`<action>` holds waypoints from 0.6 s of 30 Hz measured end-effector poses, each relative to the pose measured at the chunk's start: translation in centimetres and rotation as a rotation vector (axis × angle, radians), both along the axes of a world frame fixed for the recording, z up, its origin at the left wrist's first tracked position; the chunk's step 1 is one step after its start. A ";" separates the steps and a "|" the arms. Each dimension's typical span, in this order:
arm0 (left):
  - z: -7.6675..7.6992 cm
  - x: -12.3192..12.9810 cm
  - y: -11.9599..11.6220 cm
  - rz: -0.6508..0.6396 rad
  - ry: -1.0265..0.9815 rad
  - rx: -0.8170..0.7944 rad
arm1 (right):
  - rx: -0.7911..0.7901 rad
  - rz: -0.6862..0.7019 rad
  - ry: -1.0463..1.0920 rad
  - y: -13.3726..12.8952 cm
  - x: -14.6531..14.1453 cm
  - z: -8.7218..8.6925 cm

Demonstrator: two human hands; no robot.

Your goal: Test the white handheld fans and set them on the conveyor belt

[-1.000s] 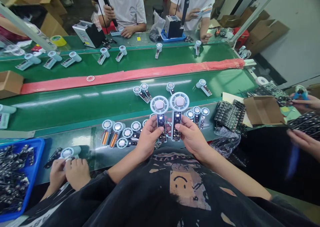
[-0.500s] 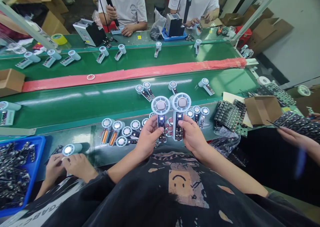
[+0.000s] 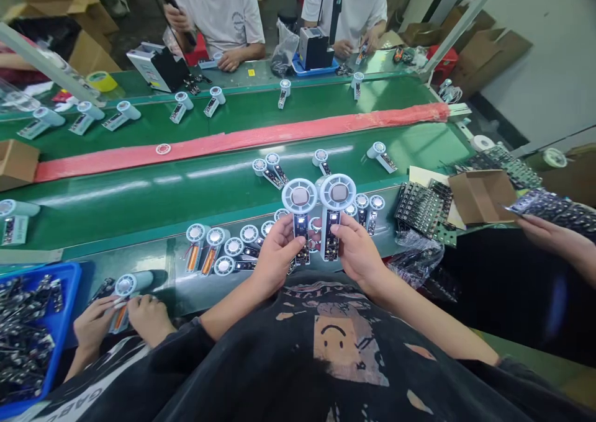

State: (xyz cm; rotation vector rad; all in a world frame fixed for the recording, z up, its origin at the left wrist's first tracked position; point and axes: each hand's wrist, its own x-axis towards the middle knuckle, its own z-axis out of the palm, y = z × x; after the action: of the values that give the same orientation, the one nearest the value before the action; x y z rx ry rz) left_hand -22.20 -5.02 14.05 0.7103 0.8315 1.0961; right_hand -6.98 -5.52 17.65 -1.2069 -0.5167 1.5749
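My left hand [image 3: 275, 255] is closed round the handle of a light-blue handheld fan [image 3: 299, 197], its thumb on the exposed circuit board. A second handheld fan [image 3: 338, 192] is in my right hand [image 3: 359, 249], whose thumb also presses on the board in the open handle. Both fans stand upright side by side, round heads up, facing me. A small white light glows on the left fan's board. Behind and beside my hands lie several more fans [image 3: 233, 246] on the bench, some partly hidden. Two of these [image 3: 215, 238] show orange cells in their handles.
A green conveyor [image 3: 139, 211] with several fans runs across, split by a red strip [image 3: 261, 135]. On the right are stacked circuit boards [image 3: 421, 205] and a cardboard box [image 3: 482, 195]. A blue bin [image 3: 74, 285] is at left. Co-workers' hands [image 3: 151, 316] work nearby and opposite.
My hands and both fans stay almost still. The view has shifted slightly. At left, the co-worker's hands have parted a little and tilted their fan, showing an orange cell.
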 end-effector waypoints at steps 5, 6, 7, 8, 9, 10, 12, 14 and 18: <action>0.1 0.1 -0.1 -0.004 -0.010 0.004 | 0.023 0.003 -0.020 -0.2 0.2 -0.3; 0.2 0.1 -0.1 -0.003 -0.012 0.001 | 0.024 0.004 -0.018 -0.2 0.2 -0.3; 0.2 0.1 -0.2 -0.002 -0.012 -0.001 | 0.024 0.006 -0.014 -0.2 0.2 -0.4; 0.2 0.1 -0.2 0.000 -0.010 -0.004 | 0.023 0.007 -0.008 -0.2 0.2 -0.4; 0.2 0.1 -0.3 0.002 -0.007 -0.008 | 0.024 0.008 -0.002 -0.2 0.2 -0.4; 0.3 0.1 -0.3 0.007 -0.004 -0.011 | 0.028 0.009 0.000 -0.2 0.2 -0.4; 0.2 0.0 -0.3 0.015 0.001 -0.014 | 0.035 0.015 0.000 -0.2 0.2 -0.5; 0.2 0.0 -0.4 0.018 0.002 -0.010 | 0.038 0.018 -0.007 -0.2 0.2 -0.5; 0.1 0.1 -0.4 0.023 -0.003 -0.002 | 0.048 0.023 -0.010 -0.3 0.2 -0.5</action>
State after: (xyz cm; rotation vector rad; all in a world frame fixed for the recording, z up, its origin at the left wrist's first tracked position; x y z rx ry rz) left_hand -22.14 -5.41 14.13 0.6984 0.8402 1.1166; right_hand -6.82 -5.81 17.13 -1.1772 -0.5734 1.5681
